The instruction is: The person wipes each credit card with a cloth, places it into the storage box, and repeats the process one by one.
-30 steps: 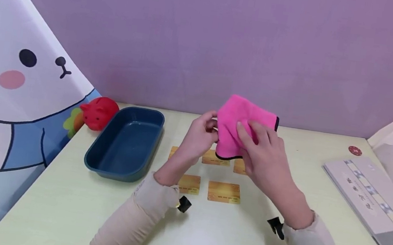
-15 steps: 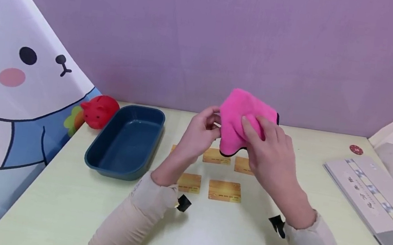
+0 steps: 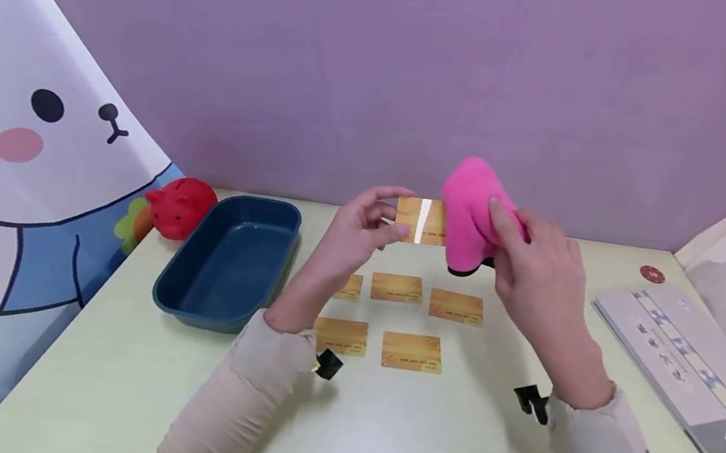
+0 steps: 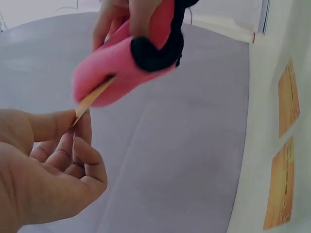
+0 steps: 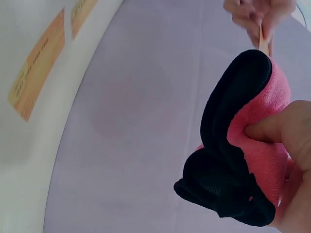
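Between thumb and fingers my left hand point(image 3: 360, 230) pinches a golden card point(image 3: 420, 221) by its left end, held up above the table. My right hand point(image 3: 539, 273) grips a pink cloth point(image 3: 475, 214) with black edging, bunched up around the card's right end. In the left wrist view the card point(image 4: 92, 99) runs edge-on into a fold of the cloth point(image 4: 114, 73). Seen from the right wrist, the thumb presses on the cloth point(image 5: 265, 150), and only a sliver of the card shows.
Several golden cards lie on the table below my hands, one of them a card point(image 3: 411, 351) in the front row. To the left stand a blue basin point(image 3: 226, 270) and a red piggy bank point(image 3: 182, 208). A grey box point(image 3: 689, 361) and a red chip point(image 3: 652, 274) lie at right.
My right hand has moved right with the cloth, uncovering the card in my left hand. The left hand has shifted slightly up and left. Cards on the table are more exposed.
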